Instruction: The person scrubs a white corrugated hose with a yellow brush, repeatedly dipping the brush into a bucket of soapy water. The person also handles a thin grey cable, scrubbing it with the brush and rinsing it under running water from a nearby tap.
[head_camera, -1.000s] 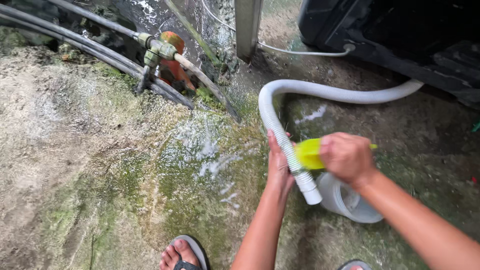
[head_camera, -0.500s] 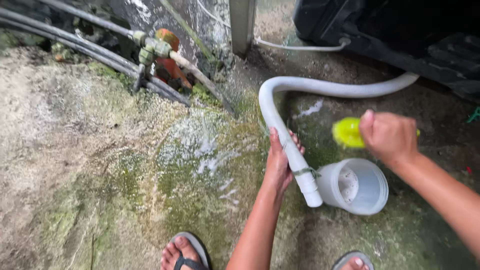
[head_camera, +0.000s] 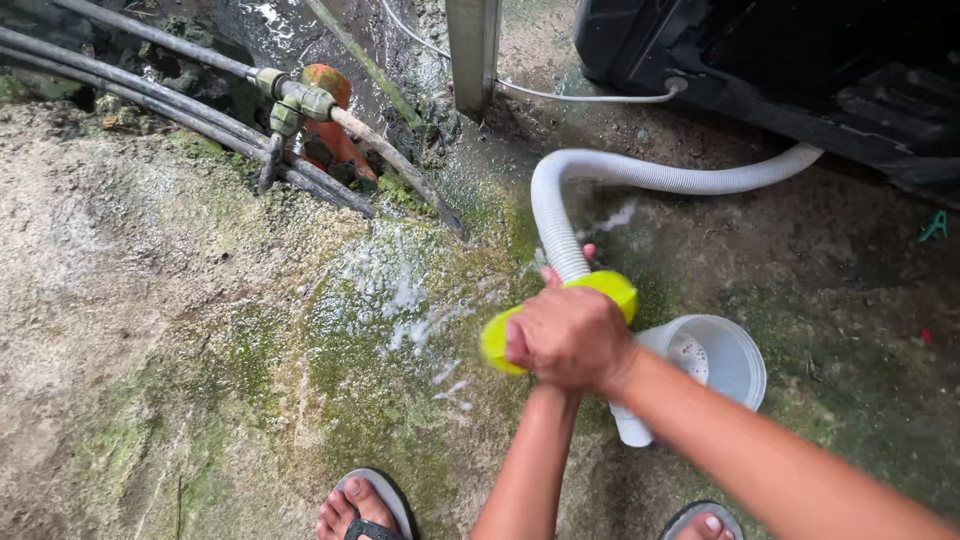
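Right hand (head_camera: 568, 338), closed in a fist around a bright yellow-green plastic scrubbing tool (head_camera: 500, 343), lies across the white corrugated flexible hose (head_camera: 556, 230) near its lower end. One yellow-green end sticks out to the left of the knuckles and a second rises behind them; the tool's working face is hidden. Left hand (head_camera: 560, 272) is almost wholly covered by the right: only fingertips show beside the hose, so its grip cannot be told, though it appears to steady the hose from below. From the hands the hose runs up, bends, and leads right to the black machine housing (head_camera: 780, 70). Its smooth white end (head_camera: 632, 428) sits just beside a white round plastic cup (head_camera: 722, 358), which lies on its side on wet, moss-green concrete ground (head_camera: 200, 330).

Risks, as judged: the soapy film on the hose could let the unseen lower grip slip, so the end swings and knocks the cup. Hard pressure could kink the ribbed wall. Sandalled feet (head_camera: 368, 510) stand on slick algae, where footing may give.
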